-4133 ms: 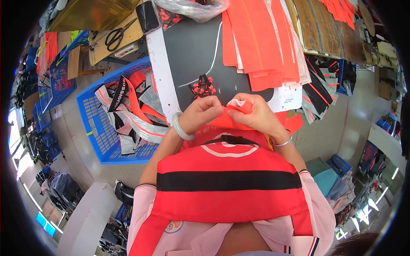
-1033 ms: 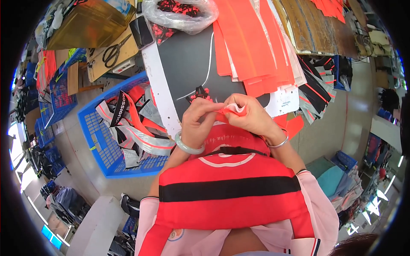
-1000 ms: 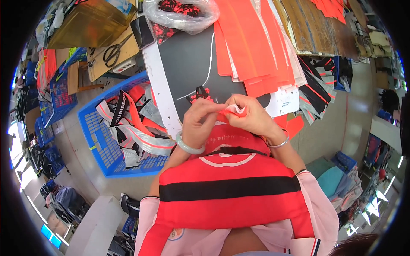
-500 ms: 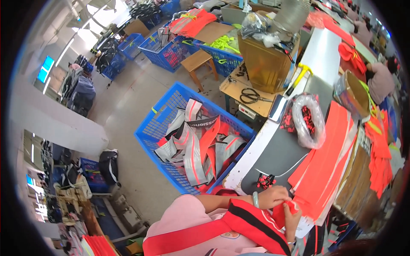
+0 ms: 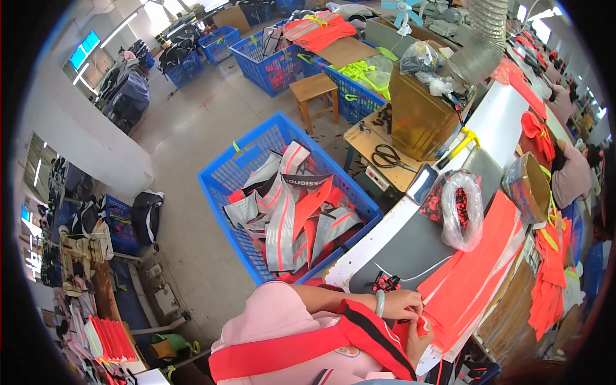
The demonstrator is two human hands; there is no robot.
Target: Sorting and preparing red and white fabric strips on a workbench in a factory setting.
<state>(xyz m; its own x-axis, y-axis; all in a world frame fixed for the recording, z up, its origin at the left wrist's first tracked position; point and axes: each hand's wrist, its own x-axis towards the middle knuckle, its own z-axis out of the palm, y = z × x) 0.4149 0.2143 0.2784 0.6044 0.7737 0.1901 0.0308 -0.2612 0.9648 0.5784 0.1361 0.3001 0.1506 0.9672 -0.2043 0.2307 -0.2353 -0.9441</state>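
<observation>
My left hand (image 5: 402, 303), a pale bangle on its wrist, is closed with the fingertips pinched at the edge of a red fabric strip (image 5: 367, 319). Close against it, my right hand (image 5: 418, 341) grips the strip's end; the exact spot between the fingers is too small to make out. The red strip has a black band and drapes over my left forearm and across my front. Small black-and-red pieces (image 5: 385, 282) lie on the grey table top just beyond my left hand. A stack of coral-orange fabric strips (image 5: 471, 269) lies to the right of both hands.
A blue basket (image 5: 212, 186) of grey and orange strips stands left of the table. On the table are a clear plastic bag (image 5: 463, 221) of small red-and-black parts, a phone (image 5: 421, 184) and a yellow-handled tool (image 5: 463, 144). Black scissors (image 5: 389, 157) lie on a wooden side table.
The view has shifted, so the basket and table appear moved. Both hands remain together on the red strip; the left fingers have curled in closer to the right hand's grip.
</observation>
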